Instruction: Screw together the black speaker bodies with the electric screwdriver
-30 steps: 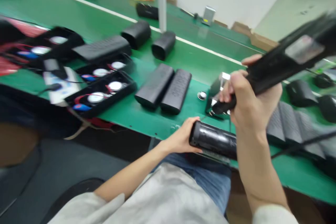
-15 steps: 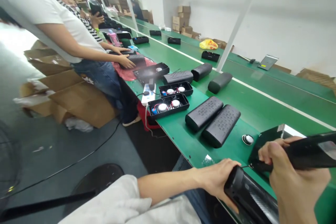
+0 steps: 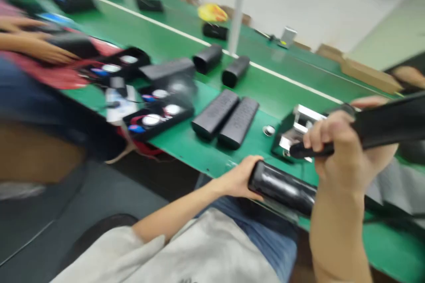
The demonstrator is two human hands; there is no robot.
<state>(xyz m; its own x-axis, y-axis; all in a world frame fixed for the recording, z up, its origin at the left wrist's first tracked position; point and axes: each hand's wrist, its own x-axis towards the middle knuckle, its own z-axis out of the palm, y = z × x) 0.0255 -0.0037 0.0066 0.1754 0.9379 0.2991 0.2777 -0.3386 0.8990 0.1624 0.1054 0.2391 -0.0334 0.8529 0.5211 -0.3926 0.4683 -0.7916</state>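
Observation:
My left hand [image 3: 241, 179] is closed around the near end of a glossy black speaker tube [image 3: 283, 188] that lies across the front edge of the green bench [image 3: 186, 143]. My right hand [image 3: 345, 148] grips a long black electric screwdriver [image 3: 381, 124], its tip pointing left just above the tube. Behind the tip stands a black and silver metal fixture [image 3: 294, 130]. A small round silver part [image 3: 268, 131] rests on the bench to the left of it.
Two black speaker shells [image 3: 226, 117] lie side by side in the middle of the bench. Open black trays with round drivers [image 3: 156, 117] sit to the left. Another person's arm [image 3: 33, 48] reaches in at far left. Further black shells [image 3: 221, 64] lie near a white pole [image 3: 237, 6].
The view swung left toward a standing co-worker and has come back down to the bench, blurred. Both hands keep their grips on the tube and the screwdriver.

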